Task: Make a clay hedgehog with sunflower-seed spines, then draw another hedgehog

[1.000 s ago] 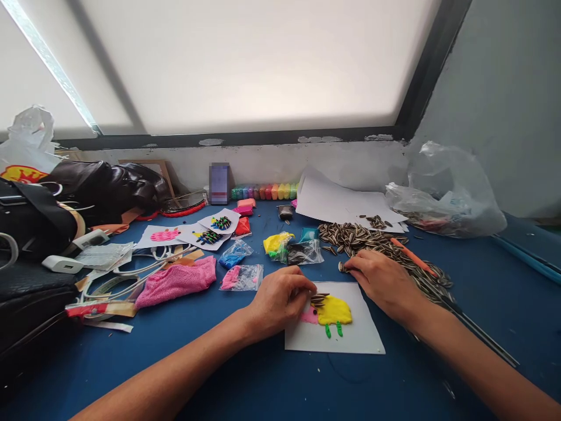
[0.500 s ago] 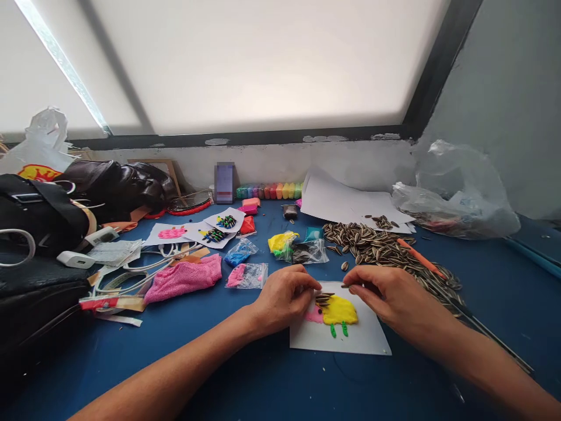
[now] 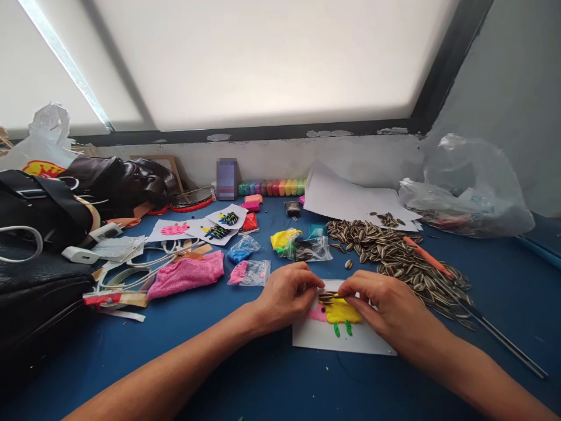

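Observation:
A white paper card (image 3: 316, 340) lies on the blue table, bearing a clay animal with a yellow body (image 3: 344, 311), a pink head (image 3: 317, 314) with a black eye, and two green legs. Several sunflower seeds (image 3: 325, 296) stick in its top left part. My right hand (image 3: 388, 299) pinches a sunflower seed at the upper edge of the yellow clay. On the card's left side rests my left hand (image 3: 287, 297), fingers curled and thumb near the head; whatever it may grip is hidden. A single loose seed (image 3: 349, 264) lies behind the card.
A heap of sunflower seeds (image 3: 362, 240) spreads at the right, with an orange-handled tool (image 3: 428, 257) across it. Small clay bags (image 3: 249, 273), a pink cloth (image 3: 188, 273) and finished cards (image 3: 174, 229) are left. White sheets (image 3: 346, 196) and a plastic bag (image 3: 473, 199) stand behind.
My right hand has moved left and slightly down, bringing the seed from above the card onto the yellow clay. My left hand stays at the card's left side. The view has shifted slightly.

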### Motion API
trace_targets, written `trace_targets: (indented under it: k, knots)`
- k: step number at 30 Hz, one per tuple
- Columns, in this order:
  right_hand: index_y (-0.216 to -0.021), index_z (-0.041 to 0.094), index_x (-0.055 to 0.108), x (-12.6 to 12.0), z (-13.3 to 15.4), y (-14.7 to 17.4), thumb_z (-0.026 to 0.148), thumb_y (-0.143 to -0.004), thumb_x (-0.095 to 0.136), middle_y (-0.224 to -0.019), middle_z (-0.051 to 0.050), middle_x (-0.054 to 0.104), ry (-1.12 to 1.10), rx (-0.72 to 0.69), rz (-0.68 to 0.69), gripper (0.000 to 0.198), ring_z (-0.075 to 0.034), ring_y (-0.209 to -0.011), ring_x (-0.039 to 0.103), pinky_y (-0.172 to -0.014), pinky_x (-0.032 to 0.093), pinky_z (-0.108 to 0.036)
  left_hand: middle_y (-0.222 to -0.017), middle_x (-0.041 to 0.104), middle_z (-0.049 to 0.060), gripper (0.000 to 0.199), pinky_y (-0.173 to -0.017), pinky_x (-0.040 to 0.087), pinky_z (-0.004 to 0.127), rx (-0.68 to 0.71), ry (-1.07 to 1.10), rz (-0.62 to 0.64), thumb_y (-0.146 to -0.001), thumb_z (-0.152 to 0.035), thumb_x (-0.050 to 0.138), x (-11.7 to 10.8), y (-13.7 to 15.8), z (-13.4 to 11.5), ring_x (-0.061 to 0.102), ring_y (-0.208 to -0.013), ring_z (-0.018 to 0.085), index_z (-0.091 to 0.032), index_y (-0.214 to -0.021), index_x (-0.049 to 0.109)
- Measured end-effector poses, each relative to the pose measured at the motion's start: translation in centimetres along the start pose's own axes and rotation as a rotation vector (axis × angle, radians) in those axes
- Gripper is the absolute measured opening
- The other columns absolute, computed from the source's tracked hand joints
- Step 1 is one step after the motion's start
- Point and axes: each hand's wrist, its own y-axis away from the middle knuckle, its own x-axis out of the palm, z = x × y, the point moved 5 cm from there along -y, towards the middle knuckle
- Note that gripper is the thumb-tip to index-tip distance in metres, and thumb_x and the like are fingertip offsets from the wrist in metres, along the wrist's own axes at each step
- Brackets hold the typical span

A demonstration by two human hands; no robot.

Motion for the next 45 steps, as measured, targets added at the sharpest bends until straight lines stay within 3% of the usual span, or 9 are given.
trace_targets:
  k: [9, 19, 31, 45]
  knots:
    - [-0.082, 0.024, 0.065, 0.3, 0.1, -0.1, 0.014, -0.087, 0.053, -0.08, -0.001, 0.066, 0.066, -0.072, -0.052, 0.017, -0.017, -0.074, 0.063, -0.062, 0.045, -0.028, -0.077, 0.059, 0.002, 0.027, -0.061, 0.04, 0.022, -0.006, -0.038, 0.01, -0.076, -0.007, 0.053, -0.1, 0.0, -0.4, 0.053, -0.068, 0.012, -0.017, -0.09, 0.074]
    - [-0.082, 0.023, 0.063, 0.5, 0.2, -0.1, 0.012, -0.088, 0.054, -0.08, -0.001, 0.065, 0.072, -0.055, -0.043, 0.016, -0.018, -0.075, 0.062, -0.063, 0.045, -0.028, -0.078, 0.061, 0.002, 0.014, -0.06, 0.039, 0.021, -0.015, 0.006, 0.012, -0.082, -0.017, 0.061, -0.1, 0.0, -0.4, 0.054, -0.067, 0.011, -0.016, -0.084, 0.074]
    - [-0.081, 0.023, 0.063, 0.9, 0.4, -0.2, 0.014, -0.089, 0.051, -0.077, -0.002, 0.062, 0.13, -0.073, -0.037, 0.017, -0.017, -0.073, 0.06, -0.065, 0.045, -0.027, -0.076, 0.059, 0.001, 0.014, -0.06, 0.039, 0.021, 0.005, -0.008, 0.02, -0.082, -0.013, 0.059, -0.2, 0.0, -0.5, 0.054, -0.068, 0.011, -0.016, -0.078, 0.073]
    - [-0.072, 0.021, 0.059, 1.2, 1.2, -0.4, 0.012, -0.088, 0.054, -0.07, 0.0, 0.057, 0.267, -0.096, -0.034, 0.019, -0.014, -0.065, 0.055, -0.056, 0.036, -0.024, -0.079, 0.061, 0.001, 0.015, -0.065, 0.041, 0.022, 0.012, -0.039, 0.055, -0.084, -0.014, 0.057, -0.1, -0.1, -0.7, 0.055, -0.073, 0.012, -0.017, -0.079, 0.071]
